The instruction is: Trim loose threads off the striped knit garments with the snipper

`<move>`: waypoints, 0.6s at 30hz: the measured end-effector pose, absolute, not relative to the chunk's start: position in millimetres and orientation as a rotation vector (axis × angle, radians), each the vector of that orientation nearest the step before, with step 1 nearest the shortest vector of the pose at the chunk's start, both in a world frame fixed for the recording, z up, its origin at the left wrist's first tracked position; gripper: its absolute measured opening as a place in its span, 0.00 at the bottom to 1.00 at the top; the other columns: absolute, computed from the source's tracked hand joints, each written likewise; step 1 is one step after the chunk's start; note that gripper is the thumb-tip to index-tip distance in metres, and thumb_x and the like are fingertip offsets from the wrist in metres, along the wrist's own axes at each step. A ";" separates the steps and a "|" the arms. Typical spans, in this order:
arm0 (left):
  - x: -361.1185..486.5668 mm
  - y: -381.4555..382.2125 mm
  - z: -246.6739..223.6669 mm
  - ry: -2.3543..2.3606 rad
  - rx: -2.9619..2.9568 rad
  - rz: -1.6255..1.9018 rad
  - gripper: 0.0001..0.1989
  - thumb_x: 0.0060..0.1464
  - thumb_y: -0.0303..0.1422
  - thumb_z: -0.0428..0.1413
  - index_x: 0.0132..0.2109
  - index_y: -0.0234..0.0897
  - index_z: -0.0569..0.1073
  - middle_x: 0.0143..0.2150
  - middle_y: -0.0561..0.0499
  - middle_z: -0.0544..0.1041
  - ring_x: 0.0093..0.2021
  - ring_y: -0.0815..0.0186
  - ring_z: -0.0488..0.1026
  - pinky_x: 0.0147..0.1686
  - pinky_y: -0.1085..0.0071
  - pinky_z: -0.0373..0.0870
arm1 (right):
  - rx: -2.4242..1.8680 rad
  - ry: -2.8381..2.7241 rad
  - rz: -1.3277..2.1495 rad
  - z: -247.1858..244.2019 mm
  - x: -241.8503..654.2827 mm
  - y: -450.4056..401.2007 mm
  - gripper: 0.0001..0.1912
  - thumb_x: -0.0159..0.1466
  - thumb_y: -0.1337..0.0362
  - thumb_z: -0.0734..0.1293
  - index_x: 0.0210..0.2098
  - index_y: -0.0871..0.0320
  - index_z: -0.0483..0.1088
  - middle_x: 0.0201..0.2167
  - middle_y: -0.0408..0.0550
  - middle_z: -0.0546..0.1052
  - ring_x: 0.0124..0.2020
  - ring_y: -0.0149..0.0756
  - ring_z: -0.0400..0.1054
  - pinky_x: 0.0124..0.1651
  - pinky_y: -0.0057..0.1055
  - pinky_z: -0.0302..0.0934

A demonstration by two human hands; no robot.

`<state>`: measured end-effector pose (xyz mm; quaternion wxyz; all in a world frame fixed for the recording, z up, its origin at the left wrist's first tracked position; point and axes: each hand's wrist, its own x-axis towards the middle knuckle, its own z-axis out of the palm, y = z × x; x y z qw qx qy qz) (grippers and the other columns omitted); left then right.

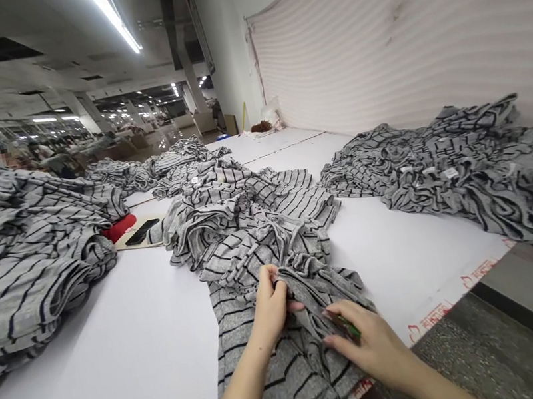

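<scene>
A grey garment with dark stripes (266, 361) lies bunched over the table's near edge. My left hand (271, 303) is closed on a fold of it, thumb and fingers pinching the cloth. Just to the right and lower, my right hand (362, 339) curls round a small green tool (350, 326), most of it hidden in the palm. The right fingertips reach the same garment's folds. More striped garments (246, 196) lie heaped directly beyond my hands.
Large piles of striped garments stand on the left (16, 252) and right (444, 171) of the white table (119, 357). A black phone (143, 232) rests on a board beside red cloth (120, 229). A pale striped sheet (375, 54) hangs along the right wall.
</scene>
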<state>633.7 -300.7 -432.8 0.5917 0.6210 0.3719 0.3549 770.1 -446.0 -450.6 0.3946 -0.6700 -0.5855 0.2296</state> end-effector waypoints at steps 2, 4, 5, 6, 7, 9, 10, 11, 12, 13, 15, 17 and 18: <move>642.3 -295.6 -433.2 0.837 1.415 0.881 0.05 0.54 0.31 0.47 0.39 0.43 0.60 0.34 0.56 0.60 0.33 0.70 0.65 0.27 0.76 0.73 | -1.698 -1.488 0.461 -455.6 774.4 -430.0 0.07 0.65 0.61 0.61 0.39 0.54 0.68 0.37 0.46 0.75 0.38 0.40 0.69 0.40 0.33 0.63; 652.3 -291.2 -438.1 0.796 1.402 0.921 0.04 0.54 0.31 0.47 0.39 0.42 0.60 0.34 0.56 0.61 0.34 0.70 0.64 0.32 0.74 0.73 | -1.719 -1.410 0.376 -456.1 785.7 -418.0 0.08 0.65 0.61 0.59 0.37 0.55 0.68 0.35 0.47 0.75 0.37 0.40 0.69 0.38 0.32 0.62; 656.4 -289.7 -442.0 0.774 1.400 0.929 0.04 0.54 0.31 0.49 0.38 0.41 0.61 0.34 0.56 0.61 0.34 0.70 0.64 0.33 0.74 0.73 | -1.729 -1.371 0.348 -454.0 791.9 -415.2 0.08 0.66 0.60 0.59 0.36 0.55 0.68 0.34 0.47 0.75 0.36 0.41 0.69 0.36 0.32 0.62; 659.3 -288.6 -446.3 0.752 1.399 0.929 0.04 0.53 0.31 0.50 0.37 0.41 0.61 0.34 0.56 0.62 0.33 0.70 0.65 0.33 0.73 0.73 | -1.735 -1.347 0.334 -450.7 797.0 -415.0 0.09 0.66 0.59 0.59 0.35 0.56 0.67 0.33 0.47 0.74 0.35 0.41 0.69 0.35 0.31 0.61; 660.8 -288.1 -450.3 0.733 1.396 0.922 0.04 0.52 0.32 0.51 0.36 0.40 0.62 0.33 0.56 0.62 0.33 0.70 0.65 0.33 0.73 0.73 | -1.735 -1.344 0.338 -446.5 800.1 -417.2 0.09 0.66 0.58 0.59 0.34 0.56 0.67 0.33 0.47 0.74 0.34 0.40 0.69 0.33 0.31 0.61; 660.4 -288.0 -456.0 0.705 1.374 0.900 0.06 0.51 0.34 0.53 0.35 0.39 0.62 0.32 0.56 0.64 0.30 0.69 0.65 0.29 0.73 0.72 | -1.716 -1.380 0.407 -438.6 798.4 -427.3 0.10 0.67 0.58 0.58 0.34 0.55 0.67 0.32 0.46 0.74 0.33 0.39 0.69 0.33 0.29 0.61; 659.3 -288.1 -457.0 0.698 1.356 0.893 0.07 0.51 0.34 0.53 0.35 0.40 0.62 0.32 0.56 0.64 0.29 0.70 0.65 0.26 0.73 0.71 | -1.701 -1.411 0.466 -436.4 793.5 -433.5 0.10 0.67 0.58 0.58 0.35 0.54 0.68 0.33 0.45 0.75 0.33 0.38 0.69 0.33 0.29 0.61; 658.2 -288.2 -456.7 0.695 1.335 0.895 0.07 0.51 0.35 0.53 0.36 0.40 0.62 0.31 0.57 0.64 0.28 0.70 0.65 0.25 0.74 0.70 | -1.683 -1.450 0.534 -436.2 786.6 -439.3 0.09 0.67 0.58 0.59 0.36 0.54 0.68 0.34 0.45 0.75 0.34 0.38 0.69 0.35 0.29 0.62; 657.6 -288.2 -455.4 0.694 1.314 0.907 0.07 0.51 0.35 0.53 0.36 0.40 0.61 0.31 0.57 0.64 0.27 0.71 0.65 0.25 0.75 0.69 | -1.667 -1.492 0.597 -438.3 778.6 -444.0 0.08 0.66 0.58 0.61 0.39 0.53 0.69 0.36 0.45 0.76 0.36 0.37 0.69 0.36 0.29 0.62; 657.8 -288.1 -453.5 0.694 1.295 0.926 0.07 0.51 0.34 0.53 0.36 0.40 0.61 0.31 0.58 0.64 0.28 0.71 0.65 0.26 0.76 0.68 | -1.660 -1.537 0.646 -442.5 770.5 -447.1 0.08 0.65 0.59 0.63 0.41 0.53 0.69 0.38 0.45 0.76 0.38 0.38 0.70 0.39 0.29 0.63; 660.1 -287.6 -450.0 0.688 1.271 0.970 0.07 0.51 0.33 0.53 0.36 0.41 0.61 0.31 0.58 0.64 0.29 0.72 0.65 0.30 0.77 0.68 | -1.689 -1.628 0.675 -454.8 757.5 -447.7 0.11 0.62 0.63 0.66 0.45 0.53 0.69 0.41 0.46 0.76 0.40 0.40 0.70 0.42 0.31 0.62; 662.5 -287.7 -448.9 0.676 1.269 0.998 0.08 0.51 0.34 0.54 0.36 0.41 0.62 0.31 0.59 0.63 0.30 0.72 0.64 0.32 0.77 0.66 | -1.736 -1.701 0.643 -466.1 753.1 -443.2 0.10 0.61 0.68 0.65 0.42 0.54 0.70 0.38 0.47 0.76 0.39 0.42 0.70 0.41 0.33 0.61; 662.6 -288.3 -449.6 0.671 1.276 1.003 0.08 0.50 0.34 0.55 0.35 0.40 0.62 0.30 0.59 0.64 0.30 0.72 0.64 0.32 0.77 0.66 | -1.735 -1.709 0.622 -469.2 754.7 -440.2 0.08 0.62 0.69 0.63 0.40 0.55 0.70 0.36 0.47 0.75 0.38 0.41 0.69 0.39 0.33 0.61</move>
